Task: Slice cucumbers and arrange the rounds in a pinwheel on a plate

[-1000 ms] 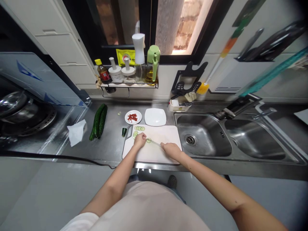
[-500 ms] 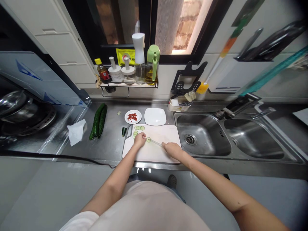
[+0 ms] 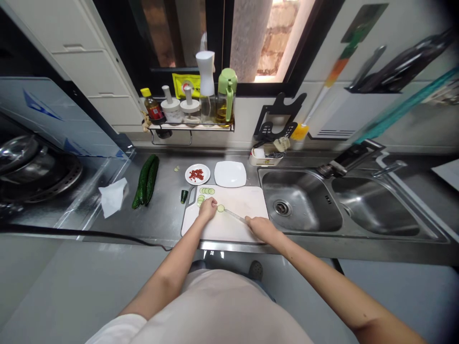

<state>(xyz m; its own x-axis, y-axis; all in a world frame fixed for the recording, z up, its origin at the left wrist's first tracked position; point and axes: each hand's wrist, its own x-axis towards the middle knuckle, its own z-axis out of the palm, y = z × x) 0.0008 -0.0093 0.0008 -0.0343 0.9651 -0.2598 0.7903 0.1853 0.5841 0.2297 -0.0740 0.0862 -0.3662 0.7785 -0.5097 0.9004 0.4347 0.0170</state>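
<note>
My right hand (image 3: 261,228) grips a knife (image 3: 234,216) low over the white cutting board (image 3: 236,231). The blade points left, its tip by a single round cucumber slice (image 3: 221,208). Just left of that slice, my left hand (image 3: 208,209) is closed with fingertips pressed together; whatever they may hold is too small to make out. Several more cucumber slices (image 3: 207,191) overlap along the board's upper left. A dark green cucumber end (image 3: 184,196) lies on the counter beside the board's handle.
Behind the board stand a plate of chopped red pieces (image 3: 197,175) and a white square plate (image 3: 230,174). Whole cucumbers (image 3: 146,180) and a crumpled tissue (image 3: 112,197) lie to the left. A double sink (image 3: 301,200) adjoins on the right; a condiment rack (image 3: 191,127) hangs above.
My right hand and the knife have drawn back slightly to the right, and the blade tip has come off the single slice. My left hand stays nearly in place.
</note>
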